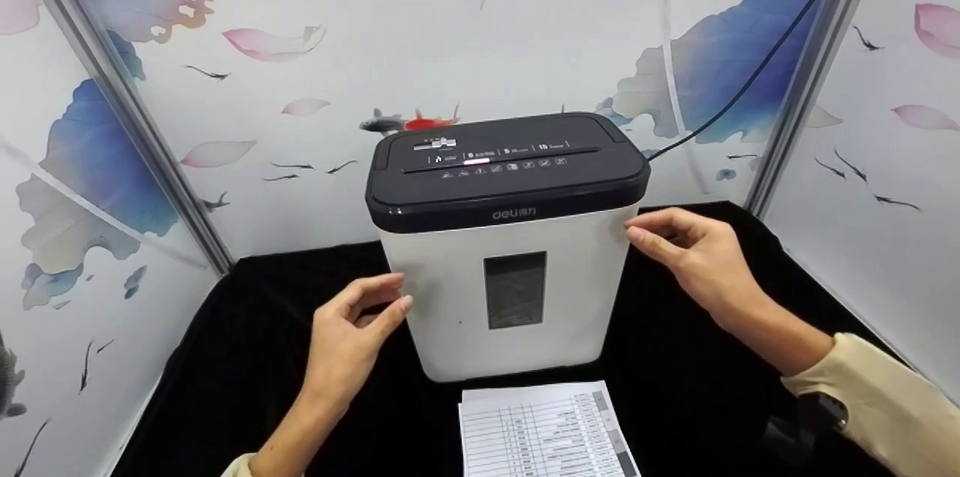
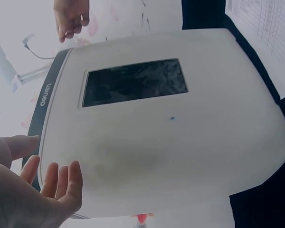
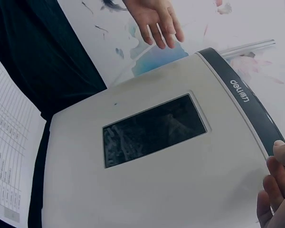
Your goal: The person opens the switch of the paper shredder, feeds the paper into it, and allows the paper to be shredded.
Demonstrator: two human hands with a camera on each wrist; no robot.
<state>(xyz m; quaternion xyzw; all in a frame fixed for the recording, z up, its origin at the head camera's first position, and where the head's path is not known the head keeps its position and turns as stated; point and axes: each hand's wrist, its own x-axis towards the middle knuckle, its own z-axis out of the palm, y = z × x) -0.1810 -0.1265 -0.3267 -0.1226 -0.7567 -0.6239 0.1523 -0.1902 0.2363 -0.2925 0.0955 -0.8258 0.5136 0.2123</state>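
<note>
A paper shredder [image 1: 442, 297] with a white body and black lid [image 1: 517, 192] stands upright between both hands. A dark window [image 1: 515, 289] is set in its front, and a small light glows pink on the lid. My left hand [image 1: 345, 342] hovers by the shredder's left side, fingers loosely bent, thumb apart, nothing held. On the other side, my right hand [image 1: 705, 256] is at the upper right edge just under the lid, thumb and forefinger tips close together; in the left wrist view this hand [image 2: 71, 18] shows loosely curled fingers and holds nothing.
A stack of printed sheets [image 1: 536, 432] lies in front of the shredder on black cloth [image 1: 292, 312]. From behind the machine a black cord [image 1: 757, 76] runs up to the right. Patterned white panels [image 1: 480, 34] with metal posts [image 1: 814, 79] enclose the back and sides.
</note>
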